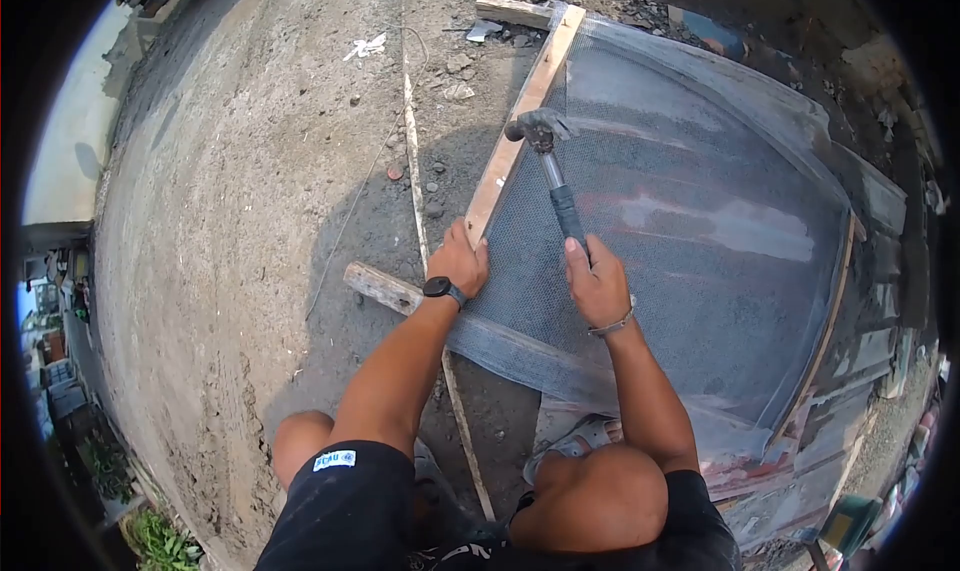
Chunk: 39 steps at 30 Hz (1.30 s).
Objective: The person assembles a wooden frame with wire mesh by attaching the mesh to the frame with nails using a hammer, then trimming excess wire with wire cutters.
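My right hand [597, 283] is wrapped round the dark grip of a claw hammer [556, 176]. The hammer's head is raised over the mesh, close to a light wooden strip [515, 131]. Fingers of my left hand [458, 263] are closed at the near end of that strip, where it lies along the left edge of a framed mesh screen [660, 201]. Small nails or marks show along the strip. At the near corner, a weathered frame bar [380, 288] sticks out to the left, beside my left wrist.
A long thin stick [414, 161] lies on the dirt ground [240, 201], left of the screen, with a thin wire beside it. White scraps [367, 46] and stones lie farther off. Weathered boards [870, 311] are at the right, and a green container [848, 524] is at the lower right.
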Each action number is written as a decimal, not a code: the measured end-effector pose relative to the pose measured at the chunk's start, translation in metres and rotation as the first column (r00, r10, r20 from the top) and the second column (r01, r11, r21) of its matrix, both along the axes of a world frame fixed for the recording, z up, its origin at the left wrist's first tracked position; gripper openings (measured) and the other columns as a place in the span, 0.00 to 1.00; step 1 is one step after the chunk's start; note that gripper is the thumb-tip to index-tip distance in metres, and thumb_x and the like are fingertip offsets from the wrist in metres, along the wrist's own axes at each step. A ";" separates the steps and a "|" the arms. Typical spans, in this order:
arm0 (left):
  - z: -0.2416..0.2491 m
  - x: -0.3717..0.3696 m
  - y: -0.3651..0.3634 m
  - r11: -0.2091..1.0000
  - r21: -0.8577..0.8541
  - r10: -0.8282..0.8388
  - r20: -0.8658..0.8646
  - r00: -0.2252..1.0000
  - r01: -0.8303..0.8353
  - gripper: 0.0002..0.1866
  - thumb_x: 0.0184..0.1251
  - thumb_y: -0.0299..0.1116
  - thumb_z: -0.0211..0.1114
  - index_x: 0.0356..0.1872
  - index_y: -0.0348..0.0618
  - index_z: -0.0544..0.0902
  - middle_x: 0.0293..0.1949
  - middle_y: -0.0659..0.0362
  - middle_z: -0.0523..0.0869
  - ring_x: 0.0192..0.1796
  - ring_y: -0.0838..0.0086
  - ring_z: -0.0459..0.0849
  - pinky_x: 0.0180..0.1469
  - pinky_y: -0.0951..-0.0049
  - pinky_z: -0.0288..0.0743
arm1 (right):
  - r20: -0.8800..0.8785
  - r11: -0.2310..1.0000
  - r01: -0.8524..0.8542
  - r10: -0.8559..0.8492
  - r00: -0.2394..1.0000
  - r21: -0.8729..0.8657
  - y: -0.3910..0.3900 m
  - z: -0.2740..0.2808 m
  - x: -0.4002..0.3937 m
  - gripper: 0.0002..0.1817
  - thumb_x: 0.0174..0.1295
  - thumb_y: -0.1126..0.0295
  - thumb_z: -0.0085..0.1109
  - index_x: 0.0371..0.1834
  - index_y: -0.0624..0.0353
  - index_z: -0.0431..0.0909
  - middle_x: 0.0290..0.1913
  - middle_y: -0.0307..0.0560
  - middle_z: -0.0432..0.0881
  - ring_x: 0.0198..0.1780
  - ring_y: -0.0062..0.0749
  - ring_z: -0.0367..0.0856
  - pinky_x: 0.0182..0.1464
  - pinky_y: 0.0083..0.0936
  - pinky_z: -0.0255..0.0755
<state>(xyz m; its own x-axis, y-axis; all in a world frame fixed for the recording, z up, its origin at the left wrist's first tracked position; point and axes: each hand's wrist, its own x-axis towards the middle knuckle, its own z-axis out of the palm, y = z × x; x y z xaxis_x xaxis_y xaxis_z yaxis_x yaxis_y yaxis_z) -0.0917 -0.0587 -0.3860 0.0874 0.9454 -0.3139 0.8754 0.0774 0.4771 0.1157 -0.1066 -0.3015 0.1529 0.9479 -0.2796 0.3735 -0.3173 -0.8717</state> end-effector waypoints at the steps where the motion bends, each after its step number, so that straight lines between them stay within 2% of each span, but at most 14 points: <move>1: 0.000 0.000 0.000 1.000 0.001 0.006 0.002 1.000 -0.006 0.27 0.67 0.43 0.52 0.60 0.36 0.61 0.51 0.36 0.76 0.44 0.41 0.80 0.47 0.48 0.73 | -0.009 1.000 -0.026 0.026 1.000 -0.001 -0.002 -0.002 0.000 0.22 0.69 0.54 0.49 0.29 0.64 0.71 0.19 0.51 0.73 0.21 0.36 0.72 0.27 0.35 0.65; 9: 0.001 -0.004 0.001 1.000 -0.006 0.018 0.031 0.999 -0.018 0.27 0.68 0.44 0.52 0.61 0.35 0.61 0.52 0.35 0.76 0.49 0.42 0.79 0.52 0.51 0.73 | -0.102 0.986 -0.134 0.124 0.987 -0.096 -0.002 -0.026 -0.008 0.20 0.69 0.56 0.50 0.29 0.64 0.71 0.18 0.49 0.72 0.20 0.32 0.71 0.25 0.33 0.65; 10: 0.002 -0.006 0.003 0.998 -0.053 0.022 0.059 0.998 -0.018 0.32 0.66 0.45 0.55 0.64 0.35 0.60 0.55 0.36 0.74 0.52 0.43 0.78 0.54 0.52 0.72 | -0.088 0.983 -0.155 0.147 0.985 -0.102 -0.004 -0.029 -0.008 0.19 0.68 0.57 0.50 0.29 0.64 0.71 0.18 0.49 0.72 0.20 0.32 0.71 0.25 0.32 0.65; 13: 0.013 -0.016 -0.022 0.988 0.153 0.011 -0.065 0.998 -0.001 0.39 0.62 0.47 0.60 0.68 0.35 0.57 0.59 0.38 0.72 0.58 0.46 0.74 0.59 0.51 0.68 | -0.076 0.971 -0.223 0.217 0.973 -0.090 -0.015 -0.046 -0.001 0.19 0.68 0.57 0.50 0.29 0.64 0.71 0.18 0.48 0.72 0.19 0.32 0.71 0.25 0.32 0.65; 16: 0.026 -0.041 -0.072 0.955 0.255 0.174 -0.070 0.982 -0.151 0.45 0.59 0.50 0.64 0.71 0.36 0.53 0.64 0.40 0.67 0.65 0.48 0.67 0.65 0.50 0.59 | -0.064 0.956 -0.282 0.278 0.958 -0.077 -0.025 -0.050 0.003 0.18 0.67 0.58 0.51 0.30 0.63 0.71 0.18 0.48 0.72 0.19 0.34 0.71 0.25 0.33 0.65; 19: 0.016 -0.059 -0.117 0.951 0.176 0.270 -0.067 0.961 -0.255 0.45 0.59 0.52 0.64 0.70 0.36 0.55 0.66 0.42 0.65 0.69 0.49 0.61 0.68 0.49 0.51 | -0.031 0.930 -0.366 0.365 0.931 -0.040 -0.036 -0.041 0.004 0.16 0.67 0.59 0.52 0.30 0.63 0.71 0.17 0.49 0.72 0.18 0.37 0.72 0.24 0.34 0.65; 20: 0.008 -0.062 -0.127 0.957 0.127 0.270 -0.055 0.961 -0.261 0.44 0.61 0.54 0.61 0.71 0.38 0.54 0.70 0.43 0.60 0.72 0.49 0.56 0.68 0.46 0.48 | -0.014 0.918 -0.396 0.396 0.918 -0.019 -0.037 -0.039 0.006 0.16 0.67 0.60 0.52 0.30 0.63 0.71 0.17 0.50 0.72 0.18 0.37 0.72 0.24 0.35 0.66; 23: -0.017 -0.056 -0.135 0.951 0.146 0.290 -0.116 0.950 -0.272 0.42 0.65 0.51 0.59 0.72 0.38 0.53 0.71 0.41 0.58 0.73 0.48 0.55 0.70 0.48 0.49 | 0.037 0.885 -0.465 0.463 0.885 0.030 -0.039 -0.043 0.009 0.15 0.67 0.60 0.52 0.32 0.63 0.71 0.18 0.51 0.71 0.18 0.39 0.72 0.24 0.34 0.66; 26: -0.024 -0.049 -0.137 0.923 0.137 0.369 -0.060 0.927 -0.359 0.38 0.68 0.49 0.57 0.71 0.37 0.56 0.71 0.43 0.57 0.74 0.49 0.52 0.71 0.50 0.48 | 0.064 0.897 -0.442 0.443 0.894 -0.028 -0.039 -0.050 0.010 0.14 0.67 0.61 0.53 0.33 0.63 0.71 0.18 0.50 0.72 0.18 0.38 0.72 0.24 0.33 0.66; 29: -0.026 -0.054 -0.138 0.907 0.118 0.395 0.099 0.914 -0.405 0.36 0.68 0.48 0.58 0.70 0.37 0.60 0.72 0.44 0.57 0.75 0.49 0.50 0.73 0.53 0.47 | 0.015 0.916 -0.393 0.393 0.919 0.080 -0.030 -0.023 0.007 0.16 0.67 0.60 0.52 0.34 0.64 0.71 0.17 0.47 0.71 0.18 0.33 0.72 0.23 0.30 0.65; 32: -0.025 -0.053 -0.138 0.893 0.125 0.412 0.160 0.897 -0.433 0.34 0.68 0.47 0.59 0.68 0.38 0.63 0.72 0.44 0.57 0.75 0.49 0.48 0.73 0.55 0.46 | -0.080 0.890 -0.312 0.356 0.931 0.333 -0.018 0.020 0.009 0.16 0.67 0.59 0.51 0.33 0.64 0.70 0.17 0.44 0.71 0.18 0.27 0.71 0.22 0.28 0.64; 35: -0.033 -0.054 -0.141 0.884 0.149 0.424 0.146 0.894 -0.444 0.35 0.66 0.51 0.59 0.70 0.46 0.63 0.72 0.48 0.58 0.75 0.52 0.50 0.70 0.48 0.49 | -0.297 0.811 -0.142 0.362 0.883 0.568 -0.010 0.033 0.005 0.17 0.67 0.59 0.49 0.34 0.65 0.69 0.17 0.42 0.70 0.19 0.24 0.70 0.22 0.26 0.63; 36: -0.033 -0.054 -0.140 0.884 0.149 0.425 0.136 0.895 -0.442 0.35 0.66 0.51 0.59 0.70 0.46 0.63 0.72 0.48 0.58 0.75 0.52 0.50 0.70 0.48 0.49 | -0.265 0.796 -0.165 0.378 0.887 0.583 -0.010 0.026 0.006 0.18 0.67 0.59 0.49 0.34 0.66 0.69 0.17 0.46 0.72 0.17 0.30 0.71 0.21 0.29 0.64; 39: -0.030 -0.053 -0.139 0.889 0.152 0.418 0.113 0.901 -0.431 0.34 0.66 0.50 0.59 0.70 0.46 0.63 0.72 0.48 0.58 0.75 0.52 0.50 0.70 0.49 0.48 | 0.188 0.875 -0.437 0.403 0.896 0.208 -0.015 -0.015 0.006 0.18 0.68 0.59 0.49 0.34 0.67 0.69 0.18 0.52 0.74 0.16 0.40 0.73 0.22 0.34 0.65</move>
<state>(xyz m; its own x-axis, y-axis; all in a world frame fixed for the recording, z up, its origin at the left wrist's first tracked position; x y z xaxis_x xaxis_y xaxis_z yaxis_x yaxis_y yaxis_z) -0.1443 -0.1979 -0.4159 -0.3174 0.9355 -0.1550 0.7381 0.3463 0.5790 0.1217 -0.1212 -0.3169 -0.2551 0.9660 -0.0424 0.5438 0.1071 -0.8323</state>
